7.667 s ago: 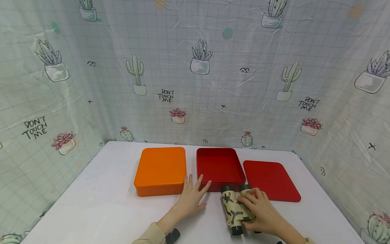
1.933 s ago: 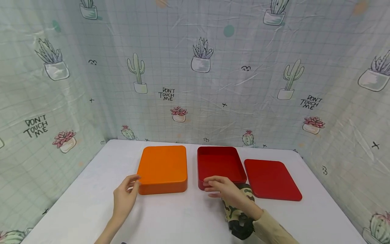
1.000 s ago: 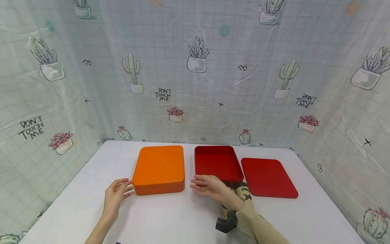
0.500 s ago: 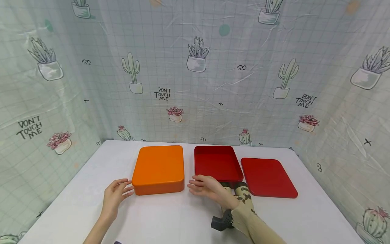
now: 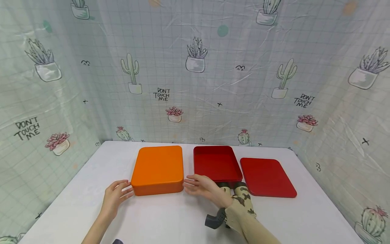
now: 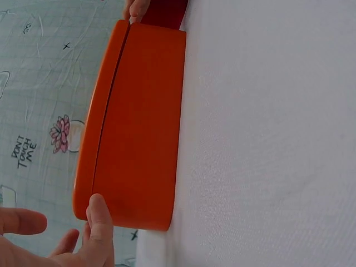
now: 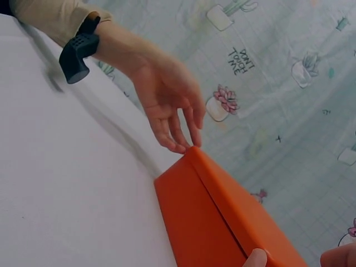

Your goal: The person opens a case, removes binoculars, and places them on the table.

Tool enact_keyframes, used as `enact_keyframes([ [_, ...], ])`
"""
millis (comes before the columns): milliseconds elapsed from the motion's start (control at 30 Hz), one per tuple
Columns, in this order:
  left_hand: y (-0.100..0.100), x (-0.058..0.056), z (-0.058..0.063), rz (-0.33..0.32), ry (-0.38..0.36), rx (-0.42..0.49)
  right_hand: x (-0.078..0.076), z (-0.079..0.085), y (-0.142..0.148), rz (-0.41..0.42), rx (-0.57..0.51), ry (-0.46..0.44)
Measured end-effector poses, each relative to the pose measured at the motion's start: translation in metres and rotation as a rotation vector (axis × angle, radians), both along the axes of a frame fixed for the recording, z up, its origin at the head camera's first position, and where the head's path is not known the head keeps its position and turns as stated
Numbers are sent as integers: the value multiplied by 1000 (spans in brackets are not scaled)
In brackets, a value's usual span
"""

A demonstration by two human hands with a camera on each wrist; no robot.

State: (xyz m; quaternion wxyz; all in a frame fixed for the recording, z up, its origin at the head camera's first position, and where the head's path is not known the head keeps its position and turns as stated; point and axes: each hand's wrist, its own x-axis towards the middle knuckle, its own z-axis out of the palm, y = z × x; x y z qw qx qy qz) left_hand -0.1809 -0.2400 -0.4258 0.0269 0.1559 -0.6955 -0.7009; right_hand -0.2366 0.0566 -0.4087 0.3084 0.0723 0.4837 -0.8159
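An orange box (image 5: 158,166) with its lid on sits left of centre on the white table, a thin seam running round below its top. My left hand (image 5: 112,198) is at its left front corner, a fingertip on the seam in the left wrist view (image 6: 100,214). At the opposite side, my right hand (image 5: 204,188) touches the right front corner with loosely bent fingers. Neither hand visibly grips around it. Camouflage binoculars (image 5: 243,196) lie under my right forearm, partly hidden by the sleeve (image 5: 243,218).
A red box (image 5: 217,164) stands open right of the orange one, its floor bare. Its flat red lid (image 5: 268,178) lies further right. A cactus-print curtain (image 5: 195,101) hangs behind the table. Black camera mounts (image 5: 215,218) are worn on the wrists.
My right hand has let go of the binoculars and come left to the orange box. My left hand has shifted from between the boxes to the orange box's left side.
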Motion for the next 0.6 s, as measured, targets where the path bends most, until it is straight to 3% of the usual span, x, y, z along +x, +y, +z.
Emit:
enact_keyframes([
  [133,1,1,5,-6,-31,16,0,-1,-4,-15,-7,-11],
  [433,-5,-4,2,-16,-47,102,-1,-6,-15,-35,57,8],
  [600,-6,-7,1,-10,-54,105,-2,-5,-17,-52,27,-25],
])
